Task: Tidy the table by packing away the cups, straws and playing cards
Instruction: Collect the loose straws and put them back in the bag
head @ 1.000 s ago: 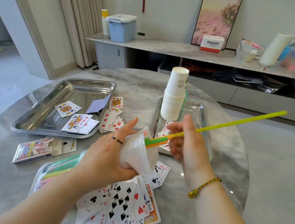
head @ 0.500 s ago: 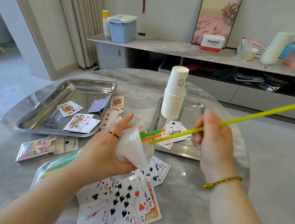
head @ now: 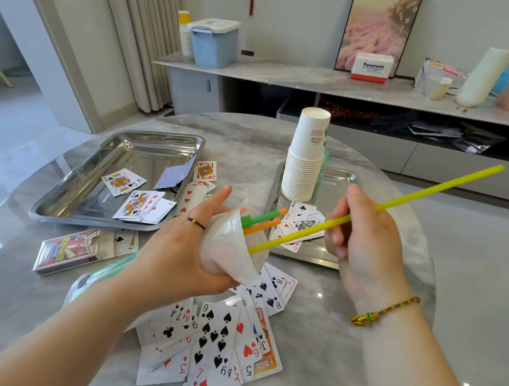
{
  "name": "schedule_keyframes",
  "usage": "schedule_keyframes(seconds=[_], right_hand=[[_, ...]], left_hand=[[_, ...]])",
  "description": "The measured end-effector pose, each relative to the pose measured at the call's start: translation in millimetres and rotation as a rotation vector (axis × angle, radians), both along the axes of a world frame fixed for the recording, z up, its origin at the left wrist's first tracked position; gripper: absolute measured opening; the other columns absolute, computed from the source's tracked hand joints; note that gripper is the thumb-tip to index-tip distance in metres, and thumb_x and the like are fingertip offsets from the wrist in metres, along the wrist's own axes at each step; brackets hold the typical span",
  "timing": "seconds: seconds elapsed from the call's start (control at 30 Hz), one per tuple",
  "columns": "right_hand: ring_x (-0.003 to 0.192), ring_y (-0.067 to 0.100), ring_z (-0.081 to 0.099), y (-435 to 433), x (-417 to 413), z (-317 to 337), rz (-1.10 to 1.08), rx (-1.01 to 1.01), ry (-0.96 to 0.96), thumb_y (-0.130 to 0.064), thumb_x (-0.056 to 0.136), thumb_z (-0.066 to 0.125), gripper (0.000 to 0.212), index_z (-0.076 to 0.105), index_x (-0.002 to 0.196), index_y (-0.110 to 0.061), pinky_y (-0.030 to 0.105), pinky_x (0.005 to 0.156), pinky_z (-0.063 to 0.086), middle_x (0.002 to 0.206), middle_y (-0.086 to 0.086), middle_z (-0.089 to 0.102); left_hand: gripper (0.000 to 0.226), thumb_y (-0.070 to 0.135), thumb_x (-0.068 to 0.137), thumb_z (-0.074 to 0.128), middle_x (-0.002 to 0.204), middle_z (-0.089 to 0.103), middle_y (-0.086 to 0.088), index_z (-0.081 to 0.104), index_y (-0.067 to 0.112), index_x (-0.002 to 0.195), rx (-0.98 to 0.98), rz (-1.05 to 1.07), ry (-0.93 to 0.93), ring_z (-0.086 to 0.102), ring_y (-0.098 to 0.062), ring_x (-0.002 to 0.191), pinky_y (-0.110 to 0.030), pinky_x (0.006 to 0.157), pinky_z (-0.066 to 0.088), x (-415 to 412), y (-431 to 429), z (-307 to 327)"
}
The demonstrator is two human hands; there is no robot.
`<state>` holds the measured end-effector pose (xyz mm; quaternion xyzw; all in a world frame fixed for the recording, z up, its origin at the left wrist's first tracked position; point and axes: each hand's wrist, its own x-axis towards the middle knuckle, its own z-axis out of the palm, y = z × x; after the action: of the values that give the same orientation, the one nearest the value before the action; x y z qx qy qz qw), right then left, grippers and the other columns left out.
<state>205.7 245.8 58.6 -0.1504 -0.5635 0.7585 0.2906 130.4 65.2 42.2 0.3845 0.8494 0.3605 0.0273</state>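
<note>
Yellow straw (head: 430,192) slants over the marble table (head: 321,335): the right hand (head: 365,235) pinches its middle, its low tip at the mouth of a plastic bag (head: 227,251) the left hand (head: 178,257) grips round green and orange straws (head: 260,220). Bare marble runs to the right rim. A shelf box (head: 372,67) reads Panasonic.

I've got one view, the head camera: wide-angle, up at the person's eye line, tipped forward and down over the round table (head: 342,337). Forearms enter from the bottom edge. The left hand (head: 178,254) gripping the plastic bag (head: 227,245) and the right hand (head: 363,232) pinching the yellow straw (head: 430,191) sit close under the lens. The sideboard (head: 286,76) is far back, facing us.
</note>
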Motion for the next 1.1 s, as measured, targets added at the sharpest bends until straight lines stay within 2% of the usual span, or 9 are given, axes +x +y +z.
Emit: schedule_keyframes(seconds=[0.13,0.3,0.43,0.53,0.7,0.77,0.93,1.03,1.1], right_hand=[[0.025,0.005,0.028,-4,0,-2,0.099,0.024,-0.088,-0.02,0.093,0.038,0.049,0.045,0.044,-0.015,0.009,0.031,0.021,0.028,-0.003,0.036],[0.025,0.005,0.026,5,5,6,-0.013,0.023,-0.034,-0.019,0.093,0.037,0.048,0.043,0.045,-0.013,0.008,0.032,0.02,0.026,-0.004,0.034],[0.027,0.003,0.03,1,11,12,0.042,0.186,-0.014,-0.021,0.092,0.04,0.051,0.045,0.041,-0.019,0.009,0.032,0.023,0.026,-0.001,0.036],[0.028,0.002,0.036,-15,10,10,0.169,0.343,0.003,-0.027,0.082,0.043,0.039,0.046,0.045,-0.017,0.007,0.033,0.027,0.028,-0.001,0.041],[0.035,0.002,0.043,-36,5,0,0.365,0.508,-0.038,-0.028,0.084,0.044,0.036,0.051,0.049,-0.022,0.007,0.041,0.032,0.034,-0.005,0.048],[0.036,0.001,0.043,-40,4,-2,0.391,0.532,-0.065,-0.031,0.082,0.047,0.034,0.055,0.054,-0.012,0.006,0.043,0.031,0.036,-0.006,0.048],[0.039,0.004,0.029,-32,4,1,0.226,0.377,-0.055,-0.055,0.061,0.053,0.029,0.055,0.064,-0.026,0.015,0.042,0.031,0.037,-0.009,0.035],[0.034,0.002,0.031,-17,6,6,0.096,0.214,0.044,-0.035,0.066,0.054,0.014,0.049,0.059,-0.024,0.01,0.036,0.027,0.038,-0.009,0.038],[0.035,0.002,0.033,-12,6,6,0.13,0.194,0.059,-0.023,0.071,0.051,0.018,0.048,0.054,-0.025,0.01,0.036,0.028,0.039,-0.008,0.041]], left_hand=[[0.09,0.057,0.037,0.059,0.104,0.03,0.061,0.011,0.067,0.111,-0.01,-0.021,-0.03,0.05,0.009,0.093,-0.007,0.081,0.035,0,-1,-1],[0.093,0.056,0.036,0.064,0.105,0.03,0.06,0.014,0.064,0.114,0.016,-0.036,-0.033,0.042,0.028,0.091,0.009,0.076,0.027,1,-6,1],[0.093,0.054,0.036,0.065,0.108,0.037,0.057,0.018,0.06,0.117,0.076,-0.064,-0.027,0.041,0.03,0.096,0.009,0.077,0.028,7,-12,4],[0.091,0.051,0.039,0.065,0.105,0.053,0.04,0.023,0.056,0.119,0.116,-0.065,0.021,0.043,0.029,0.094,0.006,0.08,0.032,11,-17,6],[0.096,0.05,0.04,0.065,0.111,0.041,0.051,0.016,0.059,0.122,0.148,-0.046,0.053,0.044,0.025,0.097,0.004,0.082,0.033,13,-19,11],[0.09,0.051,0.039,0.065,0.111,0.042,0.049,0.024,0.062,0.119,0.149,-0.036,0.04,0.045,0.023,0.097,0.003,0.083,0.034,12,-19,10],[0.091,0.054,0.038,0.064,0.107,0.047,0.041,0.02,0.059,0.118,0.137,-0.001,0.043,0.043,0.026,0.097,0.005,0.081,0.031,10,-18,10],[0.091,0.054,0.039,0.063,0.108,0.044,0.042,0.02,0.059,0.119,0.125,-0.009,0.048,0.044,0.026,0.097,0.004,0.079,0.035,8,-18,10],[0.091,0.054,0.038,0.064,0.106,0.044,0.05,0.02,0.062,0.117,0.125,-0.005,0.028,0.045,0.024,0.095,0.001,0.078,0.038,7,-18,11]])
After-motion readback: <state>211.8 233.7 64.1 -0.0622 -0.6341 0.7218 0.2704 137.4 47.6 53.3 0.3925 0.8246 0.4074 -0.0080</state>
